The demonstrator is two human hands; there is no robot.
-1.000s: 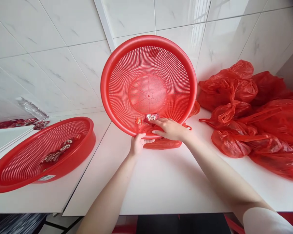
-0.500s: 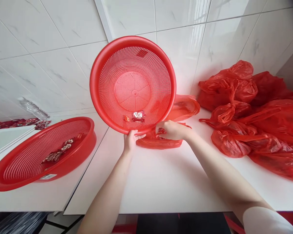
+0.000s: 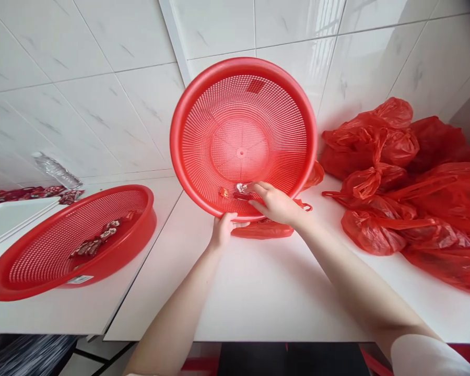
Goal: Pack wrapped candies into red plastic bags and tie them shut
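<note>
A red plastic mesh basket (image 3: pixel 177 151) is tilted so that its inside faces me. My left hand (image 3: pixel 222 230) is closed on its near rim, with the thumb over the edge. A few wrapped sweets (image 3: pixel 241 188) lie low on the inner wall, and a small orange one (image 3: pixel 224 192) sits to their left. My right hand (image 3: pixel 276 204) reaches over the rim to the sweets, its thumb and fingers apart beside them. A red plastic bag (image 3: pixel 262 230) lies on the table below the basket, mostly hidden by it.
To the left, a second red basket (image 3: pixel 121 271) holds several wrapped sweets (image 3: pixel 89 248). Beyond it are a white tray (image 3: pixel 18 222) and a clear plastic bottle (image 3: pixel 58 169). Filled red bags (image 3: pixel 423 193) are heaped at the right. A tiled wall (image 3: pixel 141 31) rises behind the table.
My right hand has moved from the red bag up into the basket, beside the sweets. The basket, with my left hand on it, has shifted right and covers more of the bag.
</note>
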